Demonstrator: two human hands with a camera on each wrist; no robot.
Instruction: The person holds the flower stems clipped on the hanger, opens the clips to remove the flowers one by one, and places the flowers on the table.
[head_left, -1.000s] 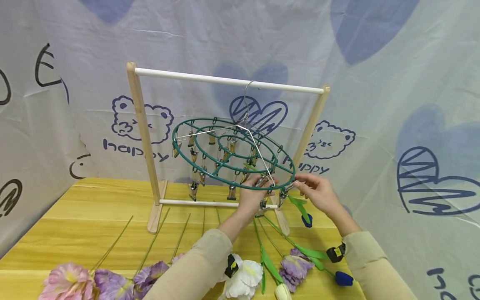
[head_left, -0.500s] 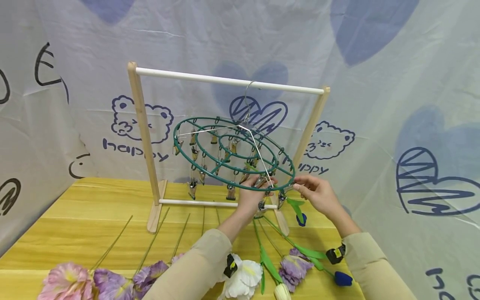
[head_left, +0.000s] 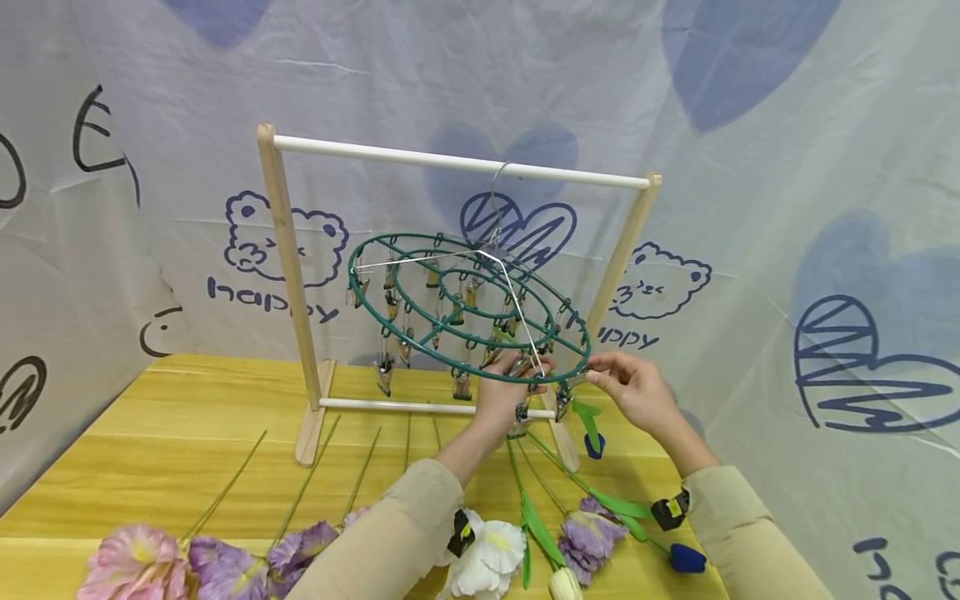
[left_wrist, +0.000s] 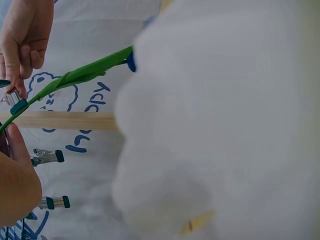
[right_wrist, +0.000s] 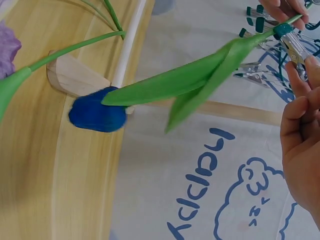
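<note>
A blue tulip with green leaves hangs head down under the green round clip hanger. My left hand reaches beneath the hanger and pinches the tulip's stem near its upper end. At the hanger's right edge, my right hand pinches the handles of a metal clip between thumb and fingers. The clip's green tips lie at the stem in the right wrist view; whether they bite on it I cannot tell. A large white flower blocks much of the left wrist view.
The hanger hooks over the white bar of a wooden stand, tilted down to the right. Several other clips dangle from it. On the yellow table lie pink, purple and white flowers, a white tulip and another blue tulip.
The hanging blue tulip head has swung left and slightly down. The hanger has shifted a little, its left side drifting right. Both hands keep nearly the same place and hold.
</note>
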